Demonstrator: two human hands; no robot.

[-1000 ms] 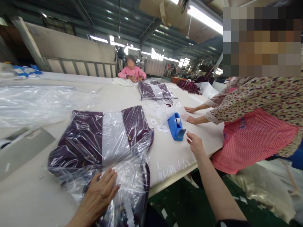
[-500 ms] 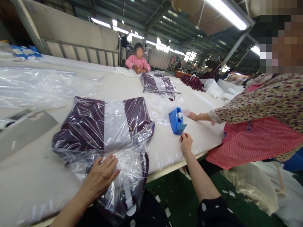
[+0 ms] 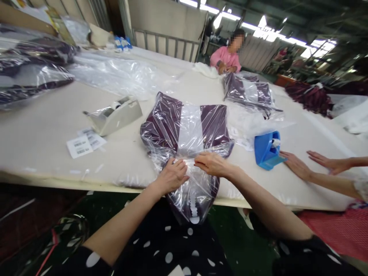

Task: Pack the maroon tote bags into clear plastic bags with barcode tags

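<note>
A dark purple and white garment in a clear plastic bag (image 3: 186, 126) lies at the near edge of the white table (image 3: 43, 126). The bag's loose open end hangs over that edge. My left hand (image 3: 172, 176) presses on this end with its fingers curled into the plastic. Beside it, my right hand (image 3: 211, 164) has its fingers together, pinching the same flap. The two hands almost touch. A blue tape dispenser (image 3: 267, 150) stands to the right of my right hand.
A grey tape dispenser (image 3: 115, 115) and barcode labels (image 3: 82, 143) lie to the left. A co-worker's hands (image 3: 296, 165) rest flat by the blue dispenser. Another bagged garment (image 3: 248, 92), loose plastic sheets (image 3: 120, 74) and a person in pink (image 3: 227, 57) are farther back.
My right hand has come back from the blue tape dispenser to the bag's open end, next to my left hand. The camera has swung left and down.
</note>
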